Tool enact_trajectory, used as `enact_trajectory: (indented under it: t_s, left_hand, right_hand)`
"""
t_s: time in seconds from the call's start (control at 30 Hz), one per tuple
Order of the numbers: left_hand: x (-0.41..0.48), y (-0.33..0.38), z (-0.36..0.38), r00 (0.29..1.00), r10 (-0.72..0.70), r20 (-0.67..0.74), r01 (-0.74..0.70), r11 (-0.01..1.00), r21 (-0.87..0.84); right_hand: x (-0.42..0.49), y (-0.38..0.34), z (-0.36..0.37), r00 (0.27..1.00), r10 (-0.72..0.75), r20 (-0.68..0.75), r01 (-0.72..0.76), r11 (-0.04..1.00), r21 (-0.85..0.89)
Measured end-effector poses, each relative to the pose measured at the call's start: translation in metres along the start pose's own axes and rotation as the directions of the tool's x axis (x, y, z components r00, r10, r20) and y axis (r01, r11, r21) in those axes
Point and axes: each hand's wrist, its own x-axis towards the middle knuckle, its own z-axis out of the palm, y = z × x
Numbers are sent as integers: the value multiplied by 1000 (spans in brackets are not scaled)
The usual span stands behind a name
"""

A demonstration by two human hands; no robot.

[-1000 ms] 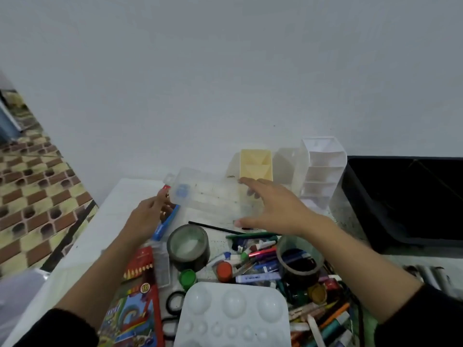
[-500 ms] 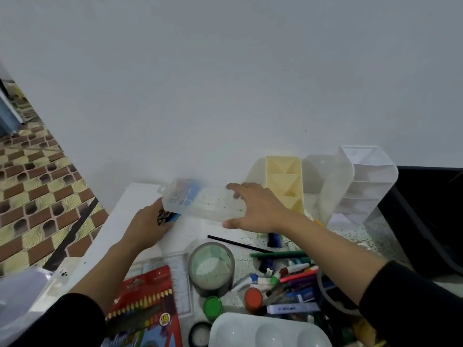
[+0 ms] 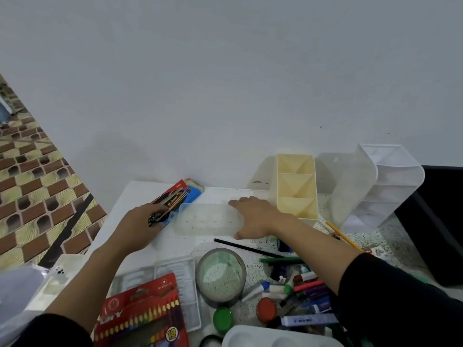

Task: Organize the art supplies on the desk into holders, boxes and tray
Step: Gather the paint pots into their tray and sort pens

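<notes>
A clear plastic box (image 3: 205, 219) lies on the white desk (image 3: 140, 194) near the back wall. My right hand (image 3: 255, 217) grips its right end, fingers over the far side and thumb at the near side. My left hand (image 3: 140, 225) rests at the box's left end, on a red-and-black pencil pack (image 3: 172, 197) that lies over a blue case (image 3: 191, 195). A cream three-slot holder (image 3: 295, 186) and a clear tiered holder (image 3: 380, 181) stand to the right of the box.
Near me lie a grey tape roll (image 3: 220, 276), a red 18-pencil pack (image 3: 142, 314), a clear tray (image 3: 175, 271), green (image 3: 223, 319) and orange (image 3: 266, 309) paint pots, a white palette (image 3: 275, 338), a heap of markers (image 3: 305, 291) and a black pencil (image 3: 245, 247). A black bin (image 3: 441, 221) sits at right.
Both hands brought the clear box down from above the desk and set it near the wall. The view shifted left, and the pencil pack under it came into view.
</notes>
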Motion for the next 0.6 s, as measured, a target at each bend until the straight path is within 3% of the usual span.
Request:
enact_trajectory:
  t_s: [0.17, 0.37, 0.47, 0.6]
  left_hand:
    - [5, 8, 1, 999, 33, 26, -34, 998, 46]
    - [0, 46, -9, 991, 93, -98, -95, 995, -19]
    - [-17, 84, -13, 969, 222, -108, -235, 963, -132]
    - [-30, 125, 6, 911, 411, -11, -407, 898, -169]
  right_hand:
    - [-2, 3, -2, 999, -45, 30, 40, 987, 158]
    - [-40, 11, -26, 941, -35, -338, 209, 843, 495]
    - [-67, 20, -26, 888, -2, -459, 252, 837, 485]
    - [-98, 40, -16, 894, 5, -448, 159, 931, 329]
